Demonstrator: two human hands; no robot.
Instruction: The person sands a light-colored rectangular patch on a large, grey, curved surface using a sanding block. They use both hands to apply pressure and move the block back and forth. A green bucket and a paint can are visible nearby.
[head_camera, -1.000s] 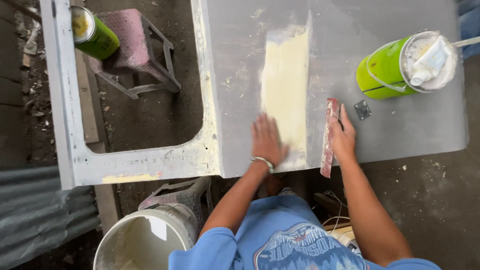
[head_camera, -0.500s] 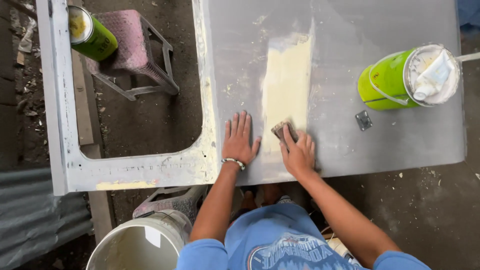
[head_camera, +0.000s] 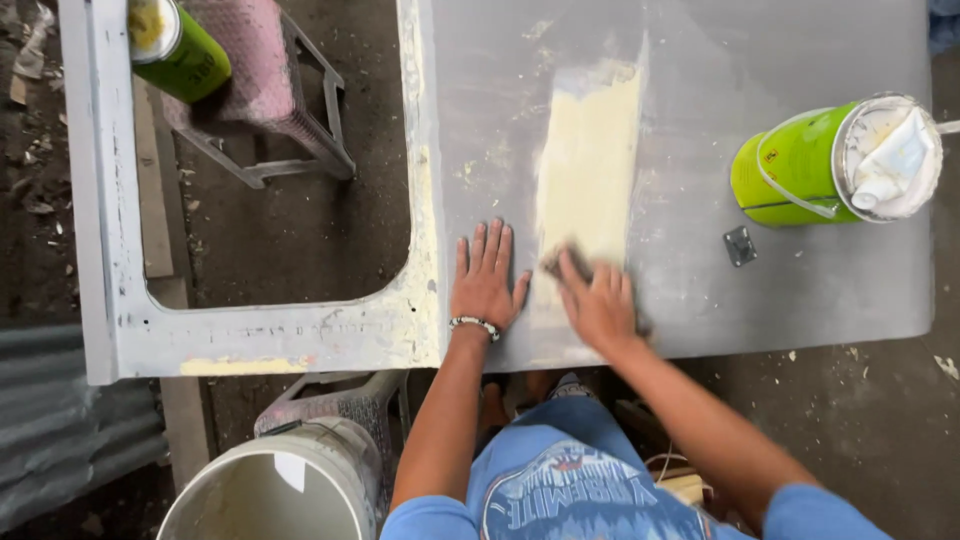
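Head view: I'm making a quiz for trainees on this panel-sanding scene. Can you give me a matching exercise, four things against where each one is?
Things:
1. left hand
2. right hand
3. green can
4. white bucket

Places:
A. lying on its side on the right of the grey panel
B. on the ground, below the panel's near edge
C. flat on bare grey panel, fingers spread
D. pressing a dark pad on the yellowish filler strip

Pairs: 1-C, 2-D, 3-A, 4-B

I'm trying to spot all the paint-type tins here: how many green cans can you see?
2. One green can sits at the top left on a pink stool; the other green can lies on the grey panel at right, beyond the right hand. More may be out of view.
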